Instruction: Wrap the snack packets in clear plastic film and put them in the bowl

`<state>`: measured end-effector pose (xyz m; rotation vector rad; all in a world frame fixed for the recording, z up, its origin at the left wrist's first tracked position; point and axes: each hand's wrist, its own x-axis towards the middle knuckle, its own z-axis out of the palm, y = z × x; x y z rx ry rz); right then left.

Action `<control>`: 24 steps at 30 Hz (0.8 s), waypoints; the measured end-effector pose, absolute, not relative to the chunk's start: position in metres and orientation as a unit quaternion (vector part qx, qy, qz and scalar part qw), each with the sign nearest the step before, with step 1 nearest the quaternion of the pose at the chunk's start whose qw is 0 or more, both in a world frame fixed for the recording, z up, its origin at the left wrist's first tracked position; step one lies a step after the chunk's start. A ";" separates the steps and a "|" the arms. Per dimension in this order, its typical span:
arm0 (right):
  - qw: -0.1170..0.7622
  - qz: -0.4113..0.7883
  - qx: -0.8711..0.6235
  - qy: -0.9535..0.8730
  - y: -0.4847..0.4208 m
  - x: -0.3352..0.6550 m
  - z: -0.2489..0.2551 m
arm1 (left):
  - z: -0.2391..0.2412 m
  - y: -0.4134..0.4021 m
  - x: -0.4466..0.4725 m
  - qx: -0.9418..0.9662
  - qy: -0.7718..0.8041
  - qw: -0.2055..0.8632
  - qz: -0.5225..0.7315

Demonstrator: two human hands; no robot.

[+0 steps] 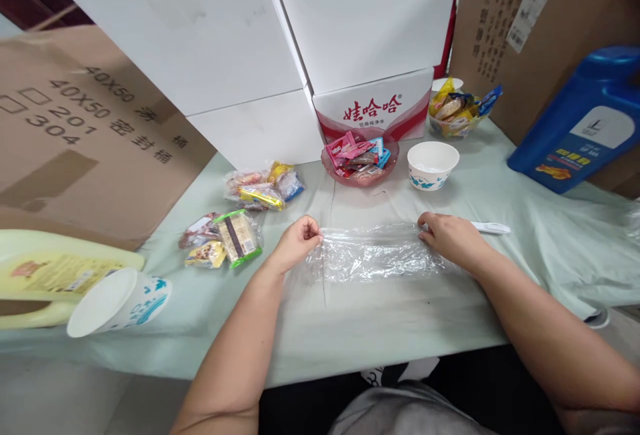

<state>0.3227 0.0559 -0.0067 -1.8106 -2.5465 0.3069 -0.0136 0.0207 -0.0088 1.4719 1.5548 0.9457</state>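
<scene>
A clear plastic bag (373, 258) lies flat and crinkled on the cloth-covered table, stretched between my two hands. My left hand (299, 243) pinches its upper left corner between thumb and fingers. At the upper right corner, my right hand (447, 238) has its fingers closed on the same edge. A white handle (493, 227) sticks out behind my right hand; the rest of that item is hidden. Beyond the bag stands a pink transparent bowl (331, 171) of small wrapped snacks, with a white paper bowl (433, 176) to its right.
Wrapped snacks (265, 188) and more packets (223, 238) lie left. A paper tub (120, 301) lies tipped by a yellow jug (60, 265). A snack-filled bowl (457, 128) and blue bottle (583, 125) stand right. Cardboard boxes (80, 121) and white boxes (370, 15) wall the back.
</scene>
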 end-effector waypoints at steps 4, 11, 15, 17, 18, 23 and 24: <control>-0.002 0.092 -0.575 -0.813 0.056 0.323 -0.008 | -0.011 0.025 -0.025 0.569 0.650 0.339 0.373; -0.004 0.095 -0.576 -0.812 0.056 0.323 -0.007 | -0.016 0.029 -0.035 0.565 0.714 0.193 0.367; -0.011 0.101 -0.574 -0.813 0.056 0.323 -0.006 | -0.015 0.023 -0.019 0.634 0.674 0.193 0.327; -0.009 0.102 -0.572 -0.814 0.057 0.323 -0.007 | -0.015 0.020 -0.008 0.692 0.638 0.179 0.286; -0.008 0.102 -0.571 -0.814 0.057 0.323 -0.007 | -0.015 0.018 -0.004 0.716 0.623 0.166 0.268; -0.003 0.097 -0.571 -0.816 0.057 0.323 -0.008 | -0.018 0.017 0.008 0.750 0.585 0.151 0.270; -0.002 0.097 -0.570 -0.816 0.056 0.323 -0.008 | -0.019 0.017 0.008 0.742 0.583 0.169 0.284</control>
